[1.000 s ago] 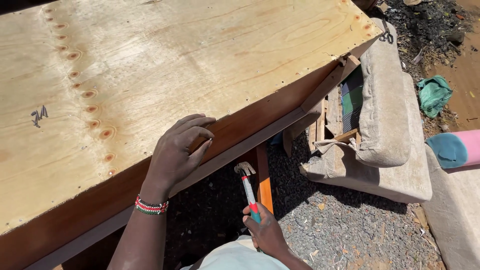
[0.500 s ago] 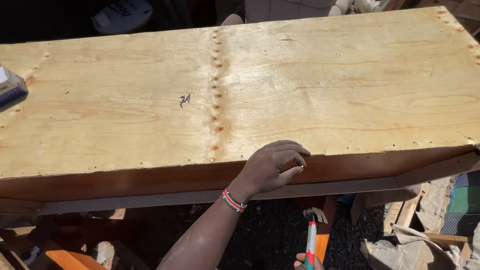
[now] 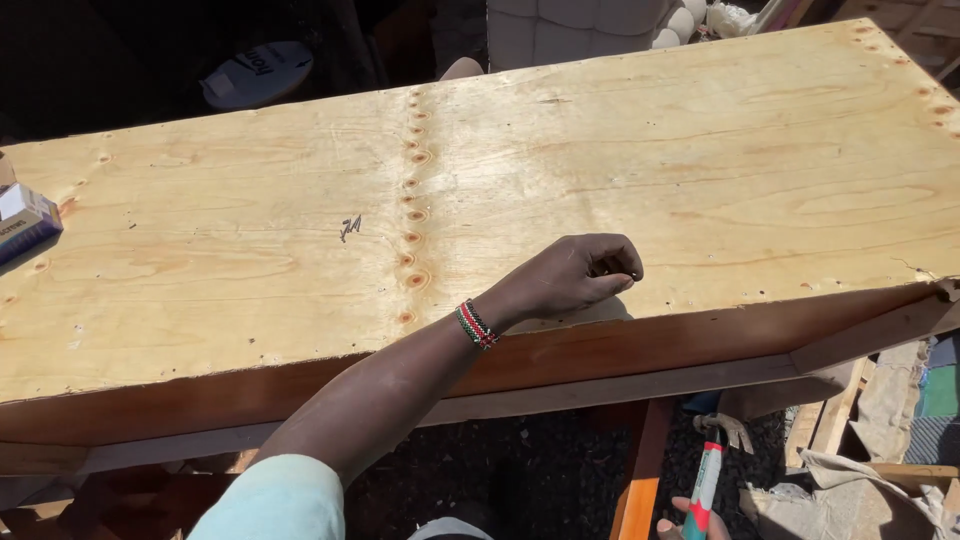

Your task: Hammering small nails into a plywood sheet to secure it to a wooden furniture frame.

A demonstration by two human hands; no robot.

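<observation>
My left hand (image 3: 572,277) rests on a large plywood sheet (image 3: 700,170) near its front edge, fingers curled and pinched together; I cannot see anything between them. A beaded band circles that wrist. At the bottom edge, only the fingertips of my right hand (image 3: 680,527) show, gripping a claw hammer (image 3: 708,468) with a green, red and white handle. The hammer is held upright below the sheet's front edge. A few dark nails (image 3: 349,227) lie loose on the sheet, left of my left hand.
The sheet lies on a brown wooden frame (image 3: 650,345) with an orange leg (image 3: 640,480) over dark gravel. A small box (image 3: 25,222) sits at the sheet's left edge. A line of knots (image 3: 412,215) runs across the sheet. Wood pieces and cloth (image 3: 880,450) lie at right.
My left hand has moved from gripping the front edge up onto the sheet and pinched shut. The hammer has shifted right and lower in view. The view has swung left along the sheet.
</observation>
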